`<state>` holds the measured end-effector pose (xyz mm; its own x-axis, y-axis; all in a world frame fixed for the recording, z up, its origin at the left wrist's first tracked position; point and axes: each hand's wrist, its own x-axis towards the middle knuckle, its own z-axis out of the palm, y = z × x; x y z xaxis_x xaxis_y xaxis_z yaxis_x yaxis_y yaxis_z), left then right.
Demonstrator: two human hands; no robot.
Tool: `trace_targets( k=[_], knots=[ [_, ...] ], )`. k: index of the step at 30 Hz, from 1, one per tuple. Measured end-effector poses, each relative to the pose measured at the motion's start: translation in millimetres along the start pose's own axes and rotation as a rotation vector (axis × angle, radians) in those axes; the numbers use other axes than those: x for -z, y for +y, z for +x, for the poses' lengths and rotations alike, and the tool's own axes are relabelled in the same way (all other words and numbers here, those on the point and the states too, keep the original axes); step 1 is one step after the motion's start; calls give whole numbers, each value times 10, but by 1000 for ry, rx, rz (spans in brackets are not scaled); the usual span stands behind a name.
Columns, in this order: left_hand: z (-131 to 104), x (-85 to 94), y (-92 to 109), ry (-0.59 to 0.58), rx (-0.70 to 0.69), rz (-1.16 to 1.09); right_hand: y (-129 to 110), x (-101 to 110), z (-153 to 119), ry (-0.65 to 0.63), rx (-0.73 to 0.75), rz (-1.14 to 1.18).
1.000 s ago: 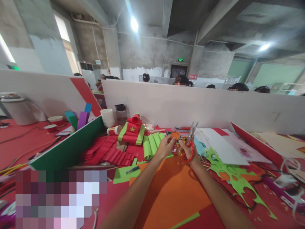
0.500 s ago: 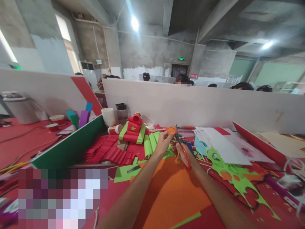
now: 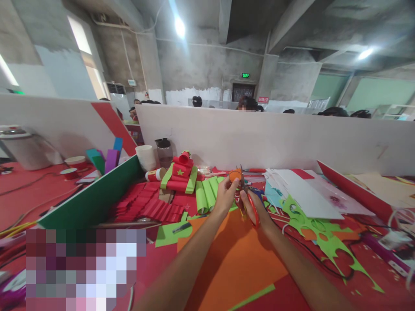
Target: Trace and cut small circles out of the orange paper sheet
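green sign (image 3: 245,75), red sign (image 3: 263,99) at far wall (image 3: 191,65) — lettering too small to read

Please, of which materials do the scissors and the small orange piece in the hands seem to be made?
The scissors: blades probably metal, being grey and slim; handles look like smooth plastic, being evenly red-orange. The orange piece: probably matte paper or thin card, since its flat colour shows no gloss.

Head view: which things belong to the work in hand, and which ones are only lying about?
In the work:
- small orange paper piece, in the left hand
- scissors, in the right hand

Apparently just lying about:
- green paper with cut-out holes
- red pleated paper
- dark-lidded bottle
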<state>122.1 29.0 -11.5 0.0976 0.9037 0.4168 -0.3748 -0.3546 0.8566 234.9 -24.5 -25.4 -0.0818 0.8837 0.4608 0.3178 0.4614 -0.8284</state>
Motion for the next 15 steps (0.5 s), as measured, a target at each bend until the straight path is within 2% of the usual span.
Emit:
trace_targets(
  k=[4, 15],
  knots=[
    [-13, -17, -6, 13, 1, -15, 4, -24, 14, 34, 23, 0],
    [-30, -43, 34, 43, 12, -19, -56, 3, -12, 28, -52, 26]
  ],
)
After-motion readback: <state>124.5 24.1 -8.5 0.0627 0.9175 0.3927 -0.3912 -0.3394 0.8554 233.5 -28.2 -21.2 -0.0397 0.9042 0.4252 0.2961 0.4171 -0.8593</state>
